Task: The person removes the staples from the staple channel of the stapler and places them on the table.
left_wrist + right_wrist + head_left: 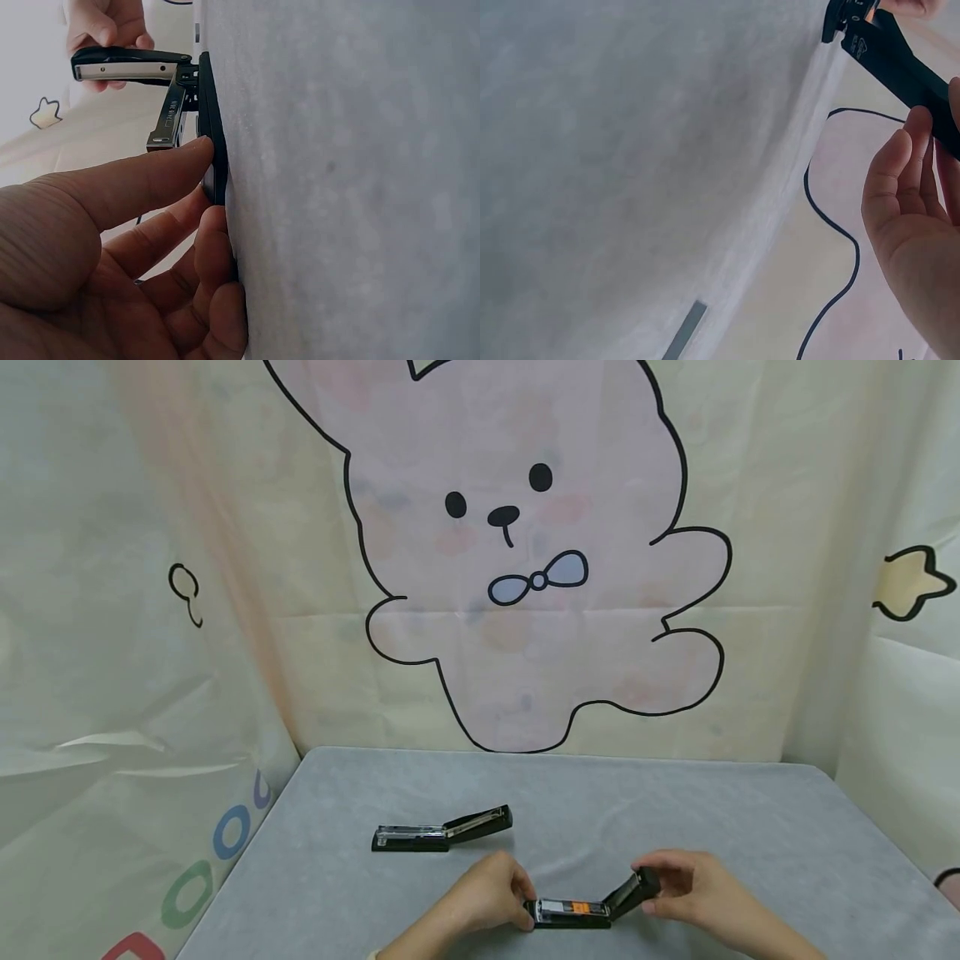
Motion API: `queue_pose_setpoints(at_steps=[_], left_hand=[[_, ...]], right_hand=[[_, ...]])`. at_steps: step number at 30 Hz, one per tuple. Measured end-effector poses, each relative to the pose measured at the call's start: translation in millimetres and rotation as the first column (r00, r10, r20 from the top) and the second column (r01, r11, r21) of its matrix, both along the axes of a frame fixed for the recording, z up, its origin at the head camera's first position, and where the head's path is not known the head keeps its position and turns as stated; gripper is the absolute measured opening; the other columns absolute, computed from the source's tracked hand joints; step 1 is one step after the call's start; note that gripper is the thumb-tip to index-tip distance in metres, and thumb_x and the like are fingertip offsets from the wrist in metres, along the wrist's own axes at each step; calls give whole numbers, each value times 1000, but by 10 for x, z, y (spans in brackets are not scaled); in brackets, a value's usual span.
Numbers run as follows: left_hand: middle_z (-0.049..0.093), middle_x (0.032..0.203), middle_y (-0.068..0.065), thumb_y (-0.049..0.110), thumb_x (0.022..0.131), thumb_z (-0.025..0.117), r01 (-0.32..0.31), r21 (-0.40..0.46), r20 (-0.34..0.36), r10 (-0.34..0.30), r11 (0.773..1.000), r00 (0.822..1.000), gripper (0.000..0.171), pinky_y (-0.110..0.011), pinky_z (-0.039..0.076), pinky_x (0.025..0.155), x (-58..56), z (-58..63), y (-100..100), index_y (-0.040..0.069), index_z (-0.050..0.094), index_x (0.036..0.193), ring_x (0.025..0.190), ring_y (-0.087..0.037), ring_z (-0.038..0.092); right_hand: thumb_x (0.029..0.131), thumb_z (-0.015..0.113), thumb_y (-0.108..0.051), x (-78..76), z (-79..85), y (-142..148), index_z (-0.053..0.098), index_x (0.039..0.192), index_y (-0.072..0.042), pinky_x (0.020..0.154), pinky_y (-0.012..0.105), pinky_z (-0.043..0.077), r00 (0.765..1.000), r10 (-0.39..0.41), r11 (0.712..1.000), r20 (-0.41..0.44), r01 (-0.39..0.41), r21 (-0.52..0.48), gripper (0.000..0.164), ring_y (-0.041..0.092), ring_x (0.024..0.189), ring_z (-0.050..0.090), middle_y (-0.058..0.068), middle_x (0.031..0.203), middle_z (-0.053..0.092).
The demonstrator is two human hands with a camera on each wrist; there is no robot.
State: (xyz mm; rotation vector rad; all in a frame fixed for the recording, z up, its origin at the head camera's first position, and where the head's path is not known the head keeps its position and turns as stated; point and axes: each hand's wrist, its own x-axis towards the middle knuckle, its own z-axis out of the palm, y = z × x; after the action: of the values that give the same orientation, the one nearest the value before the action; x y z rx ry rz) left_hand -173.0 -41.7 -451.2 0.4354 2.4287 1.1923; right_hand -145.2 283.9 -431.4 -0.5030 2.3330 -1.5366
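A black stapler (pixel 562 922) lies at the front of the table, its top arm (pixel 892 64) swung up and back to the right. Its base end is held between the thumb and fingers of my left hand (pixel 487 889), low against the cloth. My right hand (pixel 697 889) pinches the raised end of the arm. In the left wrist view, the metal magazine (pixel 166 120) angles out between base and arm. An orange piece (pixel 581 907) shows inside. Farther back lies a second black stapler (pixel 411 843), spread open with nobody touching it.
Grey cloth covers the table (pixel 637 810). A backdrop curtain (pixel 315 693) with a cartoon animal hangs behind it, and more printed curtain drapes both sides. A flat grey strip (pixel 684 331) shows near the cloth's edge in the right wrist view.
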Motion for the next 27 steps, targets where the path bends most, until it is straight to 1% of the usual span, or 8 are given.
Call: queue_pose_setpoints(at_steps=[2,5,9,15,17,19,24,27], left_hand=[[56,58,3,-6,68,91,1,-1,-4,-1,1000,1000,23,-26,34,54,2,6,0,10,76,75,54,-10,45],[56,58,3,-5,68,92,4,-6,-8,-4,1000,1000,23,-26,34,54,1,9,-1,10,76,76,54,-10,45],[56,58,3,-5,68,92,-3,-6,-12,3,1000,1000,24,-26,34,55,4,13,2,10,76,76,54,-10,45],[56,58,2,-6,67,92,-12,-5,-12,12,1000,1000,24,-26,33,55,12,23,1,10,76,75,54,-10,45],[56,58,3,-6,67,92,-13,-8,-12,13,1000,1000,24,-26,32,54,14,25,0,10,76,75,54,-10,45],[56,58,3,-6,67,92,-13,-10,-15,13,1000,1000,24,-26,32,54,18,28,2,10,76,75,54,-10,44],[56,58,3,-6,66,92,-11,-11,-33,11,1000,999,23,-26,32,55,18,26,13,9,77,75,55,-10,45],[56,58,3,-5,67,92,-14,-12,-32,13,1000,999,23,-26,32,55,15,22,17,9,77,76,55,-10,45]], right_hand=[[89,83,-10,-4,-6,29,65,128,10,75,29,56,1000,-8,1000,17,8,3,48,12,90,66,15,115,71],[89,82,-8,-10,-33,79,65,128,11,75,29,57,1000,5,1000,17,-5,-6,46,12,91,67,17,116,70],[89,81,-4,-6,-101,155,65,125,13,74,29,57,1000,26,1000,-13,-26,-5,43,9,88,67,18,114,71],[90,79,-1,2,-159,231,63,124,16,72,27,57,998,59,998,-19,-59,-18,41,7,85,67,13,110,73],[90,79,-1,3,-160,244,63,123,17,71,27,56,998,60,998,-18,-60,-4,41,6,84,67,12,110,73],[89,80,-2,5,-159,264,64,123,16,70,26,55,999,43,999,5,-43,25,42,6,82,65,12,111,73],[87,82,-2,-10,-200,319,66,120,15,67,25,52,999,23,998,40,-25,60,41,5,77,61,19,114,70],[86,83,-2,-20,-240,346,66,118,15,65,25,52,999,35,997,18,-36,65,39,4,75,62,17,111,71]])
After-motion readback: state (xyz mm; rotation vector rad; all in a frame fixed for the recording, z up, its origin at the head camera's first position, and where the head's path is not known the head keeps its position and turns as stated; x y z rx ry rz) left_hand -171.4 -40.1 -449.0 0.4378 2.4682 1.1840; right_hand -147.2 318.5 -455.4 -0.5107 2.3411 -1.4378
